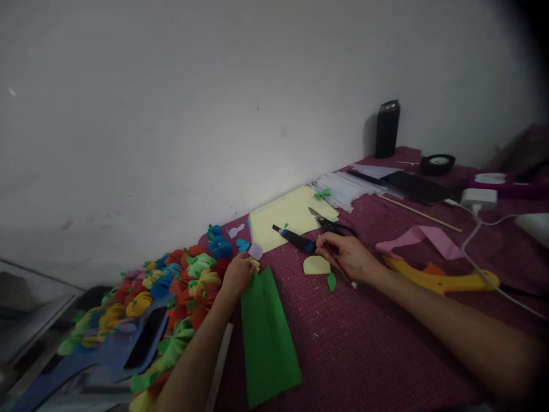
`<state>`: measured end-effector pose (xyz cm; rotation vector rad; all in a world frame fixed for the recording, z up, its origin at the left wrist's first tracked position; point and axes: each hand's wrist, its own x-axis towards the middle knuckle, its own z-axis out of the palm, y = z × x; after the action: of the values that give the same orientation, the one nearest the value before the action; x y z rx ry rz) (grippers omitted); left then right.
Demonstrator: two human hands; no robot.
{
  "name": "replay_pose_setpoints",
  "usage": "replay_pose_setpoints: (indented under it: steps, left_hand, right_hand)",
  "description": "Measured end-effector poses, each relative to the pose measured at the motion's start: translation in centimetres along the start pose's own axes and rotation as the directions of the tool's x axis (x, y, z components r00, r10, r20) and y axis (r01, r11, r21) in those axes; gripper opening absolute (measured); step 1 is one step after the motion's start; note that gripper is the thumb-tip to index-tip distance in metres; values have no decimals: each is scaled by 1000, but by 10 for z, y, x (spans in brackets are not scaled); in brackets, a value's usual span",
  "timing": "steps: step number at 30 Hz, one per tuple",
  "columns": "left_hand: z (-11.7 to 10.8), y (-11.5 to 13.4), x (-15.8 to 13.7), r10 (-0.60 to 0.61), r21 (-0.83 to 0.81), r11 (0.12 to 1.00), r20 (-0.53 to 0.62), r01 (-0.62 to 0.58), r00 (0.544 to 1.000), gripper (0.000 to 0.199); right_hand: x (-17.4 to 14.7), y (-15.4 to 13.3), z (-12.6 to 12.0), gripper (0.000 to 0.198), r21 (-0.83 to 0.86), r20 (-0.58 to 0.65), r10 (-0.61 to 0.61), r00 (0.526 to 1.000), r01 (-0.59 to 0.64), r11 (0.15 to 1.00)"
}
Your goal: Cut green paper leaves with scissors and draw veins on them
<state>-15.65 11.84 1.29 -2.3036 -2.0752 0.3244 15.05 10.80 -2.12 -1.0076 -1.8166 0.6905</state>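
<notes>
My right hand is closed around a dark red pencil, which slants down toward the tabletop. Just left of that hand are a pale yellow half-round cutout and a small green leaf cutout. A box cutter and black-handled scissors lie beyond its fingers. My left hand has its fingers pressed together on a small crumpled-looking yellow piece, at the far end of a long green sheet. Its fingertips are partly hidden.
Colourful petalled shapes are heaped on the left. Pale yellow sheets and white sticks lie along the wall. On the right are a yellow glue gun, pink strip, phone, charger cable and black can.
</notes>
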Motion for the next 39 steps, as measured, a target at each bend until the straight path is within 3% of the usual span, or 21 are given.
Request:
replay_pose_setpoints:
  steps: [7,13,18,23,27,34,39]
  left_hand:
    - [2,-17,15,17,-102,995,76,-9,997,31]
    - [5,-17,12,0,-154,988,6,0,1000,31]
    - [-1,-6,2,98,-212,971,-50,-107,994,23]
    - [-5,-1,-5,193,-240,952,-21,-192,981,19]
    - [-5,-8,0,204,-263,945,11,-195,979,16]
    - [-6,-21,11,188,-251,955,96,-159,978,23]
    - [-4,-12,2,178,-165,972,39,-169,983,20]
  right_hand:
    - [2,-3,-3,10,-8,-12,29,1000,-29,1000]
    - [2,1,-1,8,62,-4,17,1000,-17,998]
    - [3,0,-4,9,52,-21,5,1000,-4,999]
    - [4,1,-4,10,50,-25,-6,1000,7,999]
    - [3,1,-4,9,34,-30,10,999,-9,999]
    - [3,5,-3,10,24,-7,23,1000,-22,999]
    - [2,4,-3,9,21,-9,10,1000,-9,1000]
